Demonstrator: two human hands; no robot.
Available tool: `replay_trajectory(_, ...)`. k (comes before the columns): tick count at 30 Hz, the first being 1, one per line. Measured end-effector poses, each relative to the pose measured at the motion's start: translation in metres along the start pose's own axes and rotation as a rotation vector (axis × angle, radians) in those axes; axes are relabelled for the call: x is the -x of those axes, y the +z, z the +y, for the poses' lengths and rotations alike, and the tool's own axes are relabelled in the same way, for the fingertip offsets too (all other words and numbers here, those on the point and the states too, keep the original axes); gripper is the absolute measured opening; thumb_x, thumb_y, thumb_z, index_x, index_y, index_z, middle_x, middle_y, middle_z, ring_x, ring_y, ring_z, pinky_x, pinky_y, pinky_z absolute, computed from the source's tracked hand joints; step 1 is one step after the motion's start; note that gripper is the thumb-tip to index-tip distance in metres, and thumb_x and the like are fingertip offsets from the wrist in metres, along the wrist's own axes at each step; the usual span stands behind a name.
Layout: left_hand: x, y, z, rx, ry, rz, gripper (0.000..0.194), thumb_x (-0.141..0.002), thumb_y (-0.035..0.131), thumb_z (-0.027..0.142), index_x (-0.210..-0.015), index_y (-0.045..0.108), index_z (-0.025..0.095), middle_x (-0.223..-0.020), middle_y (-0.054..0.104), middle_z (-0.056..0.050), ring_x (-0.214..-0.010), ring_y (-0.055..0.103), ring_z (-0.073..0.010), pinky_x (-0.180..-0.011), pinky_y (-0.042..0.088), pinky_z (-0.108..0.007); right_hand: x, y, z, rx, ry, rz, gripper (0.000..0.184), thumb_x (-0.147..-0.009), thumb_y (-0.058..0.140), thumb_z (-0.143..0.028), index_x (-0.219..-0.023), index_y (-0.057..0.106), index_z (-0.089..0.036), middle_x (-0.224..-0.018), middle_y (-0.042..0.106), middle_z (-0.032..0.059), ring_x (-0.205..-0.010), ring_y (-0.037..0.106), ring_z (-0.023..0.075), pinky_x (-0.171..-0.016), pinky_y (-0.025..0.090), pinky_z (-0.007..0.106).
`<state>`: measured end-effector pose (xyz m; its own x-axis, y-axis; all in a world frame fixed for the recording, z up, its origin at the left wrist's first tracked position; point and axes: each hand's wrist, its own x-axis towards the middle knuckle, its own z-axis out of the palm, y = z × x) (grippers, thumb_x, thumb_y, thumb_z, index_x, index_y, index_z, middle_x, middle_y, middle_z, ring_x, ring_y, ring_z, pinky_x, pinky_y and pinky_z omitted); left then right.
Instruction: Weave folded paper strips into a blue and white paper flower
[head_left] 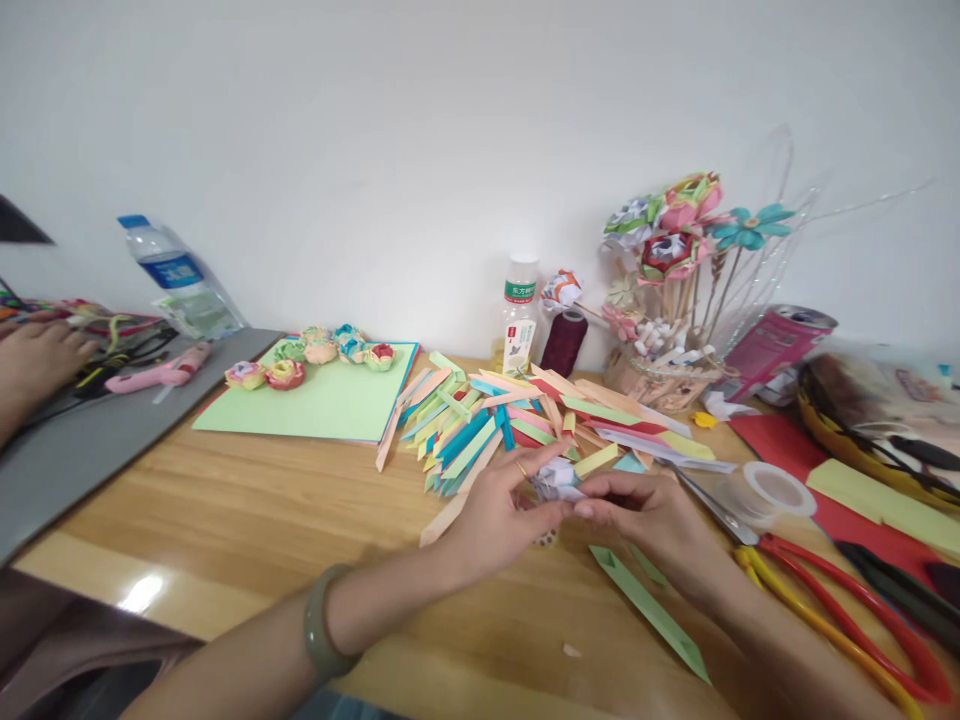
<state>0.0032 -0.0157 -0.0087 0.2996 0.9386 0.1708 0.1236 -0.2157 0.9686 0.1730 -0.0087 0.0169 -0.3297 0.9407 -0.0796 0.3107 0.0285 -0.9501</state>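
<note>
My left hand (499,515) and my right hand (645,520) meet over the wooden table (247,500), both pinching a small folded white paper piece (556,476) between their fingertips. The left wrist wears a grey-green bangle (322,625) and a ring shows on one left finger. A pile of folded coloured paper strips (487,420) lies just beyond the hands. A folded green strip (649,605) rests on the table under my right forearm.
Scissors with red and yellow handles (825,600) and a tape roll (772,490) lie to the right. At the back stand a paper-flower bouquet (675,240), a small bottle (519,315), a thread spool (564,342), a green sheet with paper flowers (322,400). Another person's hand (34,360) rests at far left.
</note>
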Motion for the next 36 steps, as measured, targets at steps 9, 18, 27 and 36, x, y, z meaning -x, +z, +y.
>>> replay_trajectory(9, -0.001, -0.003, 0.002, 0.001, -0.013, 0.017, 0.052, -0.072, 0.061, 0.027, -0.121, 0.046, 0.032, -0.111, 0.056, -0.004, -0.095, 0.053, -0.0185, -0.073, 0.047, -0.027, -0.003, -0.009, -0.002, 0.032, -0.006, -0.077, 0.026, -0.07, 0.062, -0.04, -0.077, 0.071, -0.017, -0.065, 0.065, 0.0028, -0.061, 0.057, 0.0136, -0.057, 0.046, 0.025)
replay_trajectory(18, -0.003, -0.003, 0.0, -0.004, 0.0, -0.001, 0.055, -0.069, 0.064, 0.028, -0.121, 0.046, 0.032, -0.112, 0.057, -0.004, -0.099, 0.051, -0.02, -0.089, 0.041, -0.037, -0.002, -0.008, -0.001, 0.072, -0.031, -0.051, 0.024, -0.067, 0.065, -0.039, -0.067, 0.07, -0.016, -0.062, 0.064, 0.0024, -0.057, 0.054, 0.0132, -0.053, 0.043, 0.024)
replay_trajectory(27, -0.004, -0.003, -0.001, 0.007, -0.002, -0.014, 0.056, -0.067, 0.066, 0.029, -0.12, 0.047, 0.031, -0.111, 0.058, -0.004, -0.103, 0.05, -0.0205, -0.093, 0.038, -0.037, -0.002, -0.008, 0.003, 0.039, -0.024, -0.005, 0.026, -0.066, 0.066, -0.04, -0.073, 0.071, -0.016, -0.068, 0.068, 0.0043, -0.06, 0.057, 0.0145, -0.056, 0.045, 0.025)
replay_trajectory(36, -0.003, -0.001, 0.0, 0.026, -0.004, 0.006, 0.051, -0.07, 0.063, 0.031, -0.119, 0.049, 0.029, -0.112, 0.058, -0.005, -0.101, 0.051, -0.0201, -0.09, 0.04, -0.036, 0.004, 0.005, 0.0, 0.427, -0.275, 0.222, 0.013, -0.076, 0.053, -0.023, -0.072, 0.063, -0.017, -0.067, 0.065, 0.003, -0.058, 0.058, 0.0147, -0.055, 0.046, 0.025)
